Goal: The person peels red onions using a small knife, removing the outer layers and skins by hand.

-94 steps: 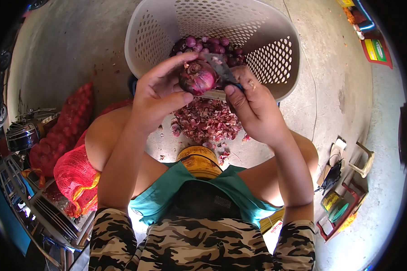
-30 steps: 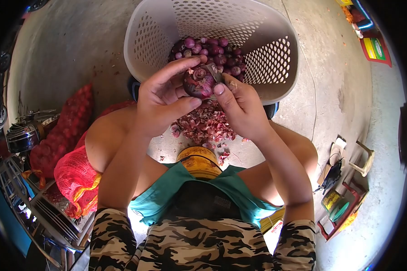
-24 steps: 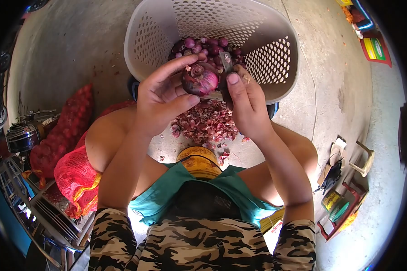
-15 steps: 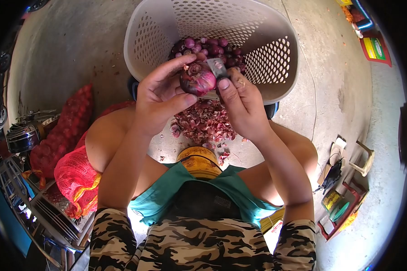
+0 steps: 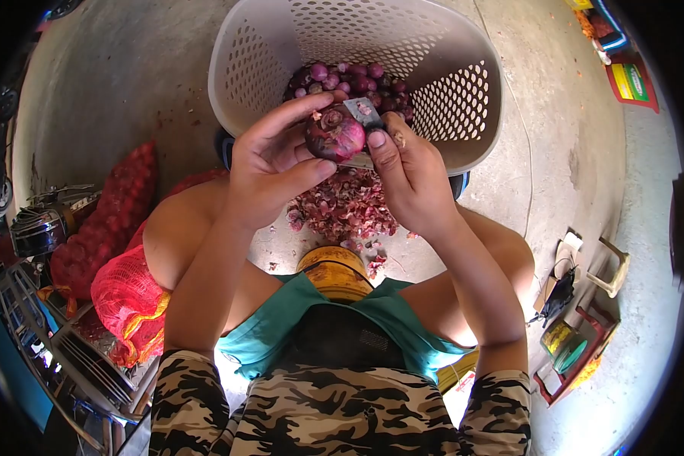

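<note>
Left hand (image 5: 270, 169), curved to the width of the onion (image 5: 333, 138), grips it just before the basket (image 5: 463, 61); right hand (image 5: 412, 173) is closed around the knife (image 5: 363, 112). Upright and apart moments ago, the knife now leans at the onion's upper right, so its edge can reach the skin. Round and purple-red, the onion shows a glossy right flank and dry top.

A camouflage shirt (image 5: 342, 410) in tan, brown and black, with elbow-length sleeves (image 5: 186, 395), is worn above teal shorts (image 5: 270, 323).
</note>
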Motion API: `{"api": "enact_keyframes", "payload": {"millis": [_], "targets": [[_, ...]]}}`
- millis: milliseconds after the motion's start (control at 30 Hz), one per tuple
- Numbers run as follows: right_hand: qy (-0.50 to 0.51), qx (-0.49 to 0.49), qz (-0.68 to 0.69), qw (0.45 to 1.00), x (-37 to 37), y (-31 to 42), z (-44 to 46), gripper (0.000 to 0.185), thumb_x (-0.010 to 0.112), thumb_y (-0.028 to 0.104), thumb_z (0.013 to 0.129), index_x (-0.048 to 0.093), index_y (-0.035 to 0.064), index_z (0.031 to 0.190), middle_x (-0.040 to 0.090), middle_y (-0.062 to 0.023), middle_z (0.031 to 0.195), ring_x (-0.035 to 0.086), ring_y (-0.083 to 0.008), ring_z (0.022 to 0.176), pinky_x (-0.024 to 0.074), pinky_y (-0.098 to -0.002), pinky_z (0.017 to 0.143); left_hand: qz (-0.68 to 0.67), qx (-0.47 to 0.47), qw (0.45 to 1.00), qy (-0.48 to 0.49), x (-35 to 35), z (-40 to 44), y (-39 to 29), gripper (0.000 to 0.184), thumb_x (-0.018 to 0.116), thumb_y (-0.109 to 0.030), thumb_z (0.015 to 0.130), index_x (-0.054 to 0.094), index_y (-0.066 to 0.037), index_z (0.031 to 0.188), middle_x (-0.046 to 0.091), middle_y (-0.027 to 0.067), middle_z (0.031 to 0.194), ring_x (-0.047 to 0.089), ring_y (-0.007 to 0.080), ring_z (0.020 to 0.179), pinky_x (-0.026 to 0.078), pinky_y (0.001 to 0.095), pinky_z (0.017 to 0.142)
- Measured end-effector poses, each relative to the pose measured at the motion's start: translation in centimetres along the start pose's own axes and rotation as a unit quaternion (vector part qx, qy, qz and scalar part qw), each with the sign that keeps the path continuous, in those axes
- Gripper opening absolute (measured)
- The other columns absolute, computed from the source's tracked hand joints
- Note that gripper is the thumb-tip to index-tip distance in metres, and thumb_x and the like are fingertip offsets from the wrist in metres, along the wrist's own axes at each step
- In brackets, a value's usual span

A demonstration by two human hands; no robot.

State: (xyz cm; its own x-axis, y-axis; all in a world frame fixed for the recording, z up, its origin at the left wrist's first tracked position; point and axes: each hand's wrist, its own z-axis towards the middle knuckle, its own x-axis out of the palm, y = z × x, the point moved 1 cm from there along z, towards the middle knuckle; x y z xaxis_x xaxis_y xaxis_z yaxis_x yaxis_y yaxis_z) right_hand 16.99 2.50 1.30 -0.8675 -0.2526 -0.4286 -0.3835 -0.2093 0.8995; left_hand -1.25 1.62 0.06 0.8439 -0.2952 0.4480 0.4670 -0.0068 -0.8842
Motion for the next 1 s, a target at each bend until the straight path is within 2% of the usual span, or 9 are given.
{"api": "enact_keyframes", "payload": {"millis": [167,267,333,500,600,700,800,900,1000], "targets": [[0.061,0.021,0.031,0.997,-0.1,0.2,-0.2,0.031,0.054,0.030,0.092,0.048,0.0025,0.077,0.052,-0.0163,0.065,0.056,-0.0358,0.061,0.0425,-0.0419,0.053,0.016,-0.003,1.000,-0.023,0.3,-0.1,0.2,0.059,0.062,0.013,0.076,0.042,0.006,0.131,0.044,0.0187,0.136,0.052,0.0223,0.117,0.046,0.0336,0.097],[0.076,-0.132,-0.020,0.988,0.6,1.1,-0.8,0.030,0.059,0.030,0.088,0.051,0.0038,0.076,0.052,-0.0143,0.066,0.056,-0.0335,0.059,0.0435,-0.0418,0.053,0.026,0.001,0.999,-0.044,-0.1,0.2,0.5,0.058,0.062,0.013,0.076,0.042,0.006,0.131,0.044,0.0181,0.136,0.051,0.0225,0.118,0.045,0.0339,0.098],[0.087,-0.156,-0.017,0.984,1.0,1.1,-1.0,0.029,0.061,0.031,0.086,0.052,0.0049,0.076,0.053,-0.0128,0.066,0.056,-0.0322,0.059,0.0440,-0.0415,0.052,0.015,0.007,0.999,-0.041,-0.3,0.3,0.3,0.059,0.062,0.013,0.076,0.042,0.006,0.131,0.045,0.0178,0.136,0.051,0.0227,0.118,0.044,0.0339,0.099],[0.168,-0.201,-0.053,0.964,-0.7,0.9,-0.5,0.028,0.065,0.031,0.082,0.055,0.0060,0.078,0.055,-0.0115,0.070,0.057,-0.0315,0.059,0.0453,-0.0403,0.052,0.036,-0.006,0.999,-0.040,-0.3,0.1,0.1,0.060,0.065,0.000,0.078,0.039,0.006,0.133,0.043,0.0219,0.136,0.047,0.0271,0.123,0.039,0.0390,0.104],[0.198,-0.172,-0.062,0.963,-1.8,1.2,-0.4,0.029,0.071,0.023,0.077,0.049,0.0043,0.072,0.050,-0.0120,0.068,0.053,-0.0336,0.058,0.0406,-0.0419,0.051,0.012,-0.025,0.999,-0.034,-0.5,0.2,-0.1,0.060,0.063,-0.002,0.079,0.038,0.006,0.133,0.041,0.0221,0.137,0.046,0.0282,0.124,0.039,0.0394,0.104],[0.227,-0.172,-0.080,0.955,-2.1,0.7,-0.3,0.030,0.069,0.031,0.079,0.055,0.0045,0.082,0.056,-0.0113,0.073,0.060,-0.0324,0.065,0.0469,-0.0419,0.056,-0.015,-0.041,0.998,-0.036,-0.4,0.3,-0.4,0.060,0.062,-0.003,0.079,0.037,0.006,0.133,0.040,0.0224,0.138,0.046,0.0292,0.124,0.040,0.0398,0.103],[0.241,-0.123,-0.094,0.958,-2.2,1.1,-0.3,0.028,0.067,0.028,0.081,0.054,0.0034,0.083,0.055,-0.0126,0.073,0.059,-0.0333,0.068,0.0464,-0.0426,0.058,-0.020,-0.056,0.997,-0.042,-0.1,0.3,-0.7,0.062,0.061,-0.003,0.079,0.034,0.005,0.134,0.040,0.0221,0.137,0.046,0.0301,0.124,0.041,0.0399,0.102],[0.131,-0.149,-0.035,0.979,-1.9,0.7,-0.1,0.025,0.064,0.024,0.085,0.051,0.0020,0.082,0.052,-0.0150,0.072,0.056,-0.0344,0.068,0.0446,-0.0421,0.059,-0.053,-0.064,0.996,-0.034,-0.2,0.2,-0.3,0.065,0.062,-0.004,0.078,0.032,0.005,0.135,0.040,0.0212,0.137,0.045,0.0305,0.124,0.042,0.0403,0.102],[0.062,-0.045,0.024,0.997,-1.1,0.4,-0.3,0.024,0.060,0.021,0.089,0.048,0.0011,0.083,0.049,-0.0167,0.070,0.053,-0.0361,0.066,0.0430,-0.0413,0.060,-0.098,-0.081,0.991,-0.042,-0.2,0.0,-0.2,0.068,0.064,-0.004,0.077,0.031,0.004,0.136,0.039,0.0204,0.136,0.045,0.0303,0.124,0.042,0.0410,0.102]]}}
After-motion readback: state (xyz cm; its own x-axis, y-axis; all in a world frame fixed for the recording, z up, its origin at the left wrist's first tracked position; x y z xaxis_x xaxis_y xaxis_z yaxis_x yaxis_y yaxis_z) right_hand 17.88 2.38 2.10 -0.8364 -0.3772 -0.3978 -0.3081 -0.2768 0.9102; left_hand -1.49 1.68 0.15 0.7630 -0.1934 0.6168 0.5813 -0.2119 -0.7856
